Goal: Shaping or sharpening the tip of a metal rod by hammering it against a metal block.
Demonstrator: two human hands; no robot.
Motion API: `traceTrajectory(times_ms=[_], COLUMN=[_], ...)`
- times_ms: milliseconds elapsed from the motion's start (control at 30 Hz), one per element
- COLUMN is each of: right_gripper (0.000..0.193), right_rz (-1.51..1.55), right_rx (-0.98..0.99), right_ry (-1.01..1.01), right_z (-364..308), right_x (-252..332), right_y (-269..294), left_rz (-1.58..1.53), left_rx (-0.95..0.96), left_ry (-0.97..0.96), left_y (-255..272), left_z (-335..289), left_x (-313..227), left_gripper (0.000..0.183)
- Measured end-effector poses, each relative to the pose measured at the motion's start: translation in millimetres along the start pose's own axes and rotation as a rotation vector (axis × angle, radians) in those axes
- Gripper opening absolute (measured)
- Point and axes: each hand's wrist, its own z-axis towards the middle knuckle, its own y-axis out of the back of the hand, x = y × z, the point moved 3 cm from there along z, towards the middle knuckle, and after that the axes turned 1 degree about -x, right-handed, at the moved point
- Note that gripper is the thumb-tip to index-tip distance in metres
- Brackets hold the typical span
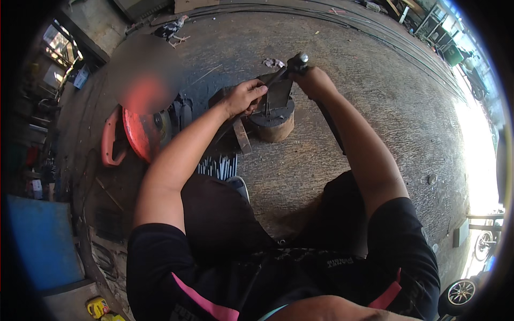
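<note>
My right hand [317, 84] is wrapped round a hammer [298, 63] close to its head. The hammer's dark handle seems to run back beside my forearm. My left hand [245, 99] is closed round a dark metal bar [276, 76], whose upper end lies near the hammer head. Both hands are over a round wooden stump [278, 130] topped with dark metal. On it stands an upright dark metal plate [280, 91]. A short flat block [242, 138] leans beside the stump, below my left hand. Whether the hammer touches the bar, I cannot tell.
A red cut-off saw [140, 135] stands left of my left forearm, partly blurred. Several thin metal rods [218, 167] lie by my left knee. A chicken [170, 29] stands at the far left, near long rods [235, 9]. A blue panel [43, 241] is at lower left.
</note>
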Motion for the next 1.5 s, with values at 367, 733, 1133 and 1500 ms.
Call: traceTrajectory(times_ms=[367,733,1133,1500], right_gripper=[0.050,0.050,0.052,0.053], right_rz=[-0.088,-0.091,-0.091,-0.160], right_rx=[0.029,0.068,0.057,0.070], right_ry=[-0.026,0.011,-0.046,-0.006], right_z=[-23,-12,-19,-15], right_x=[22,17,22,22], right_y=[12,5,9,9], left_rz=[-0.196,-0.228,-0.226,-0.289], left_rx=[0.036,-0.131,-0.063,0.025], left_ry=[-0.413,-0.349,-0.417,-0.438], left_y=[-38,-81,-96,-98], left_z=[-39,-88,-110,-117], left_x=[-93,-105,-117,-121], left_gripper=[0.031,0.016,0.025,0.020])
